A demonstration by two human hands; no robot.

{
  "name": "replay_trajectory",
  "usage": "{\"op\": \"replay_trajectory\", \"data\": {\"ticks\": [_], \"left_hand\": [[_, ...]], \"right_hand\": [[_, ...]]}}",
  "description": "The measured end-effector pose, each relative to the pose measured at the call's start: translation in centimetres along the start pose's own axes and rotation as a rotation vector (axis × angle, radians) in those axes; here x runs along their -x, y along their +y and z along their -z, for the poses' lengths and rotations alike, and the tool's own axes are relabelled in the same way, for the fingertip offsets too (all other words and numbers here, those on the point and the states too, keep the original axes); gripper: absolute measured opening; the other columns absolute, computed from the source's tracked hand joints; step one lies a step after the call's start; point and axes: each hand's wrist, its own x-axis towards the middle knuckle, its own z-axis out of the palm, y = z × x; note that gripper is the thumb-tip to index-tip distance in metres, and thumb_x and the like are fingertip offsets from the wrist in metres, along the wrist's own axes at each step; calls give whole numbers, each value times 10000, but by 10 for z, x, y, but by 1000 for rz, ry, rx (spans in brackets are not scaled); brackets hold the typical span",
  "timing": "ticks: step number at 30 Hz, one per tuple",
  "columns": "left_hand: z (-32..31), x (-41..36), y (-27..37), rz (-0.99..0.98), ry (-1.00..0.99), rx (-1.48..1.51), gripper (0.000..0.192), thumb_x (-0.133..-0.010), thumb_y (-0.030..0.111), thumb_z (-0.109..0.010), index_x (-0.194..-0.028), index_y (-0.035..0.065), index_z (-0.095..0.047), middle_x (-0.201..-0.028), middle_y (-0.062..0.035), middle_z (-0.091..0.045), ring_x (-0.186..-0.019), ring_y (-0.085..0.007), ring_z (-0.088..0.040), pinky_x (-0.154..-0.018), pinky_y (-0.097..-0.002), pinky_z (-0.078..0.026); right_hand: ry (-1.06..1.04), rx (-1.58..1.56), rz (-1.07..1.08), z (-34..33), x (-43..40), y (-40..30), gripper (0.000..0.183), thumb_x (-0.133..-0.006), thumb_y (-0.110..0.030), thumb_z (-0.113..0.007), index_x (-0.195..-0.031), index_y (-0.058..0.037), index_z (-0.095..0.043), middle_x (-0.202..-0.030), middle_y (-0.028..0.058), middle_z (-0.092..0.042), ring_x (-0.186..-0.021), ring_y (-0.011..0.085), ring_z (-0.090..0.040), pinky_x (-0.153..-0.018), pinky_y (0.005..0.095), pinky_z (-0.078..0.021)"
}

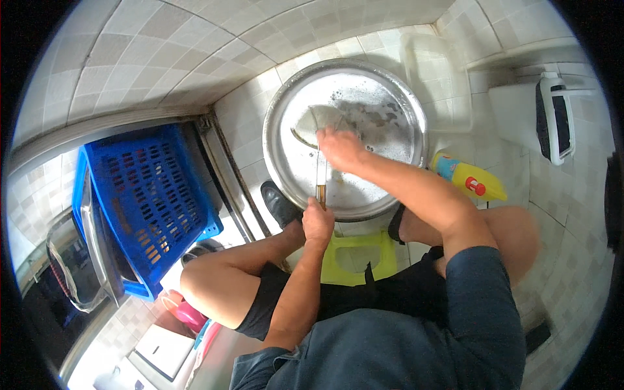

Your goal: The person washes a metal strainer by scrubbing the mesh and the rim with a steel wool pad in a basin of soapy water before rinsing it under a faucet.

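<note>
My left hand (318, 222) is closed around the handle end of a long metal kitchen utensil (321, 170), possibly a skimmer or turner. Its broad, rounded head (312, 124) lies over a large round metal basin (273, 161). Against the utensil, where shaft meets head, are the curled fingers of my right hand (340, 150). Whether they pinch it or hold something small is hidden. Foamy, bubbly water (358, 178) covers the basin's bottom, with darker patches and a shadow near the far right.
A yellow bottle with a red cap (470, 180) lies right of the basin. A blue perforated plastic basket (151, 195) leans at the left. Below the basin is a lime-green plastic stool (360, 253). A translucent bin (436, 87) and a white-and-black jug (555, 119) stand at the right.
</note>
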Motion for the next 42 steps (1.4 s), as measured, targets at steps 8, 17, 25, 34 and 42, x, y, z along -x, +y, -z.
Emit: {"op": "replay_trajectory", "data": {"ticks": [8, 17, 25, 34, 42], "left_hand": [[0, 7, 9, -52, -26, 44, 232, -881, 161, -603, -985, -29, -518, -896, -327, -677, -885, -522, -658, -825, -570, -533], [-8, 3, 19, -48, -63, 40, 233, -891, 166, -598, -997, -26, -517, -922, -345, -671, -915, -521, -655, -841, -576, -530], [0, 5, 18, -21, -55, 23, 200, -905, 137, -566, -1017, -22, -519, -924, -335, -678, -907, -511, -664, -844, -575, -532], [15, 9, 34, -1, -53, 2, 208, -903, 138, -567, -1042, -17, -551, -937, -320, -690, -921, -493, -678, -848, -561, -538], [17, 8, 28, 23, -43, 37, 205, -898, 140, -551, -1038, -10, -548, -915, -322, -686, -915, -507, -669, -854, -568, -530]], "right_hand": [[251, -257, -727, 44, -41, 93, 342, -955, -139, -504, -1246, 32, -557, -1173, 287, -655, -1103, 417, -655, -959, 525, -517], [103, -478, -909, -38, 13, 162, 334, -905, -158, -599, -1199, -1, -620, -1267, 221, -635, -1178, 392, -616, -1005, 475, -485], [362, -495, -318, -8, 4, 28, 263, -924, -130, -608, -1155, -10, -572, -1069, 248, -663, -1027, 416, -652, -909, 511, -509], [167, -243, -387, 8, 0, 3, 208, -893, -46, -530, -1087, 22, -560, -918, 258, -682, -900, 425, -698, -772, 519, -563], [176, -202, -391, 29, -15, 13, 245, -903, -86, -568, -1130, 4, -548, -1055, 260, -666, -994, 442, -676, -874, 537, -530]]}}
